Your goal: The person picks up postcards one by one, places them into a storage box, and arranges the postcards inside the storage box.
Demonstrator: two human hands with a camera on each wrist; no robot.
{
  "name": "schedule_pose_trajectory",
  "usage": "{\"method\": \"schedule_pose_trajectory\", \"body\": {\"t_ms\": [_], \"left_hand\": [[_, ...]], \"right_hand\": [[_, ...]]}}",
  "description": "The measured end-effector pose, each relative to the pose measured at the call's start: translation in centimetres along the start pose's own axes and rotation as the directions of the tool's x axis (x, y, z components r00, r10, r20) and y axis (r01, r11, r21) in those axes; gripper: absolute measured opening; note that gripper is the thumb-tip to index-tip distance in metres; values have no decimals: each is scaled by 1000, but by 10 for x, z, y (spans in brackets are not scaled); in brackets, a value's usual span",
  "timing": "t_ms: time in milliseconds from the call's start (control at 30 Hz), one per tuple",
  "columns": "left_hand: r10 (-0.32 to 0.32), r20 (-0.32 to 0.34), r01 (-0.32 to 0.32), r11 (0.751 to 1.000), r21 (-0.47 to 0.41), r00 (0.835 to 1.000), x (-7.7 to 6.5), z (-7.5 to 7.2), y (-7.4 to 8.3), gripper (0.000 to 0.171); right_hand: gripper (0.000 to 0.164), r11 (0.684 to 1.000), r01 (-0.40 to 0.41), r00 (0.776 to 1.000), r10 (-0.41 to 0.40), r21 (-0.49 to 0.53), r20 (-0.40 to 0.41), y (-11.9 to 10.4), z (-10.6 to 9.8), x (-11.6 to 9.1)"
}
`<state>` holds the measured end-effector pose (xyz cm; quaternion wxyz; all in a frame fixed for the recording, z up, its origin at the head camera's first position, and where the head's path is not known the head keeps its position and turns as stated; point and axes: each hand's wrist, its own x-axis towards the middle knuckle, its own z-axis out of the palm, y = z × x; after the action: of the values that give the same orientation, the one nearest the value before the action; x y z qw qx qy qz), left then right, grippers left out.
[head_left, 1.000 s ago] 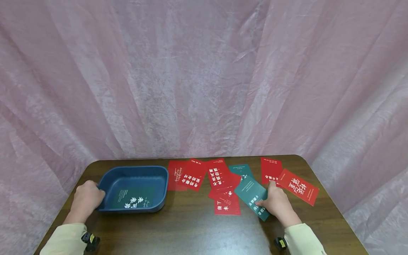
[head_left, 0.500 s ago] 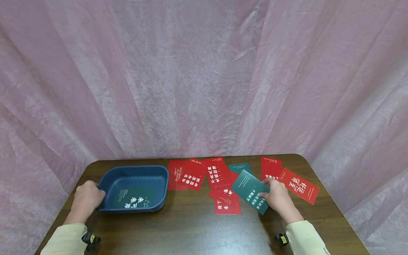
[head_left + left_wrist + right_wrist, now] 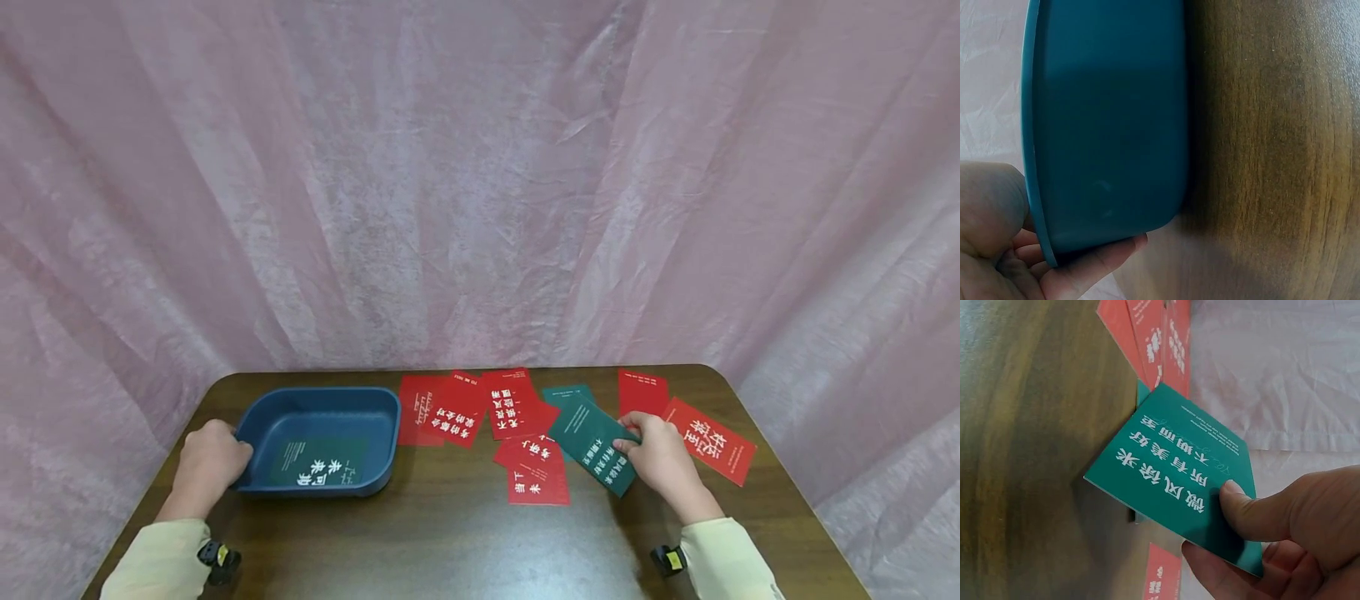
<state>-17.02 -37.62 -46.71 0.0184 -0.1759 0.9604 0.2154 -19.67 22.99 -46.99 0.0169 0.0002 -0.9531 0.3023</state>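
My left hand grips the left end of a blue plastic tray; in the left wrist view its fingers curl under the rim. A green card with white lettering lies inside the tray. On the right, my right hand pinches another green card by its corner. The thumb lies on the printed face and fingers are underneath, as the right wrist view shows of this card. That card is tilted above the table and overlaps a second green card behind it.
Red cards overlap beside the tray's right end. More red cards form a loose group mid-table. Two others, one upright and one slanted, lie beyond my right hand. A pink curtain hangs behind the wooden table.
My right hand has raised the green card from the table and tilted it, uncovering less of the card behind. My left hand and the tray have stayed in place.
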Motion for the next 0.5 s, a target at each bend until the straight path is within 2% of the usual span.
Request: {"method": "schedule_pose_trajectory", "body": {"t_ms": [300, 500], "left_hand": [[6, 7, -6, 1000, 2, 1000, 2, -1, 0, 16], [-14, 8, 14, 1000, 6, 1000, 4, -2, 1, 23]], "right_hand": [[33, 999, 30, 999, -30, -16, -24, -6, -8, 2], [31, 995, 100, 993, -99, 19, -60, -16, -12, 6]]}}
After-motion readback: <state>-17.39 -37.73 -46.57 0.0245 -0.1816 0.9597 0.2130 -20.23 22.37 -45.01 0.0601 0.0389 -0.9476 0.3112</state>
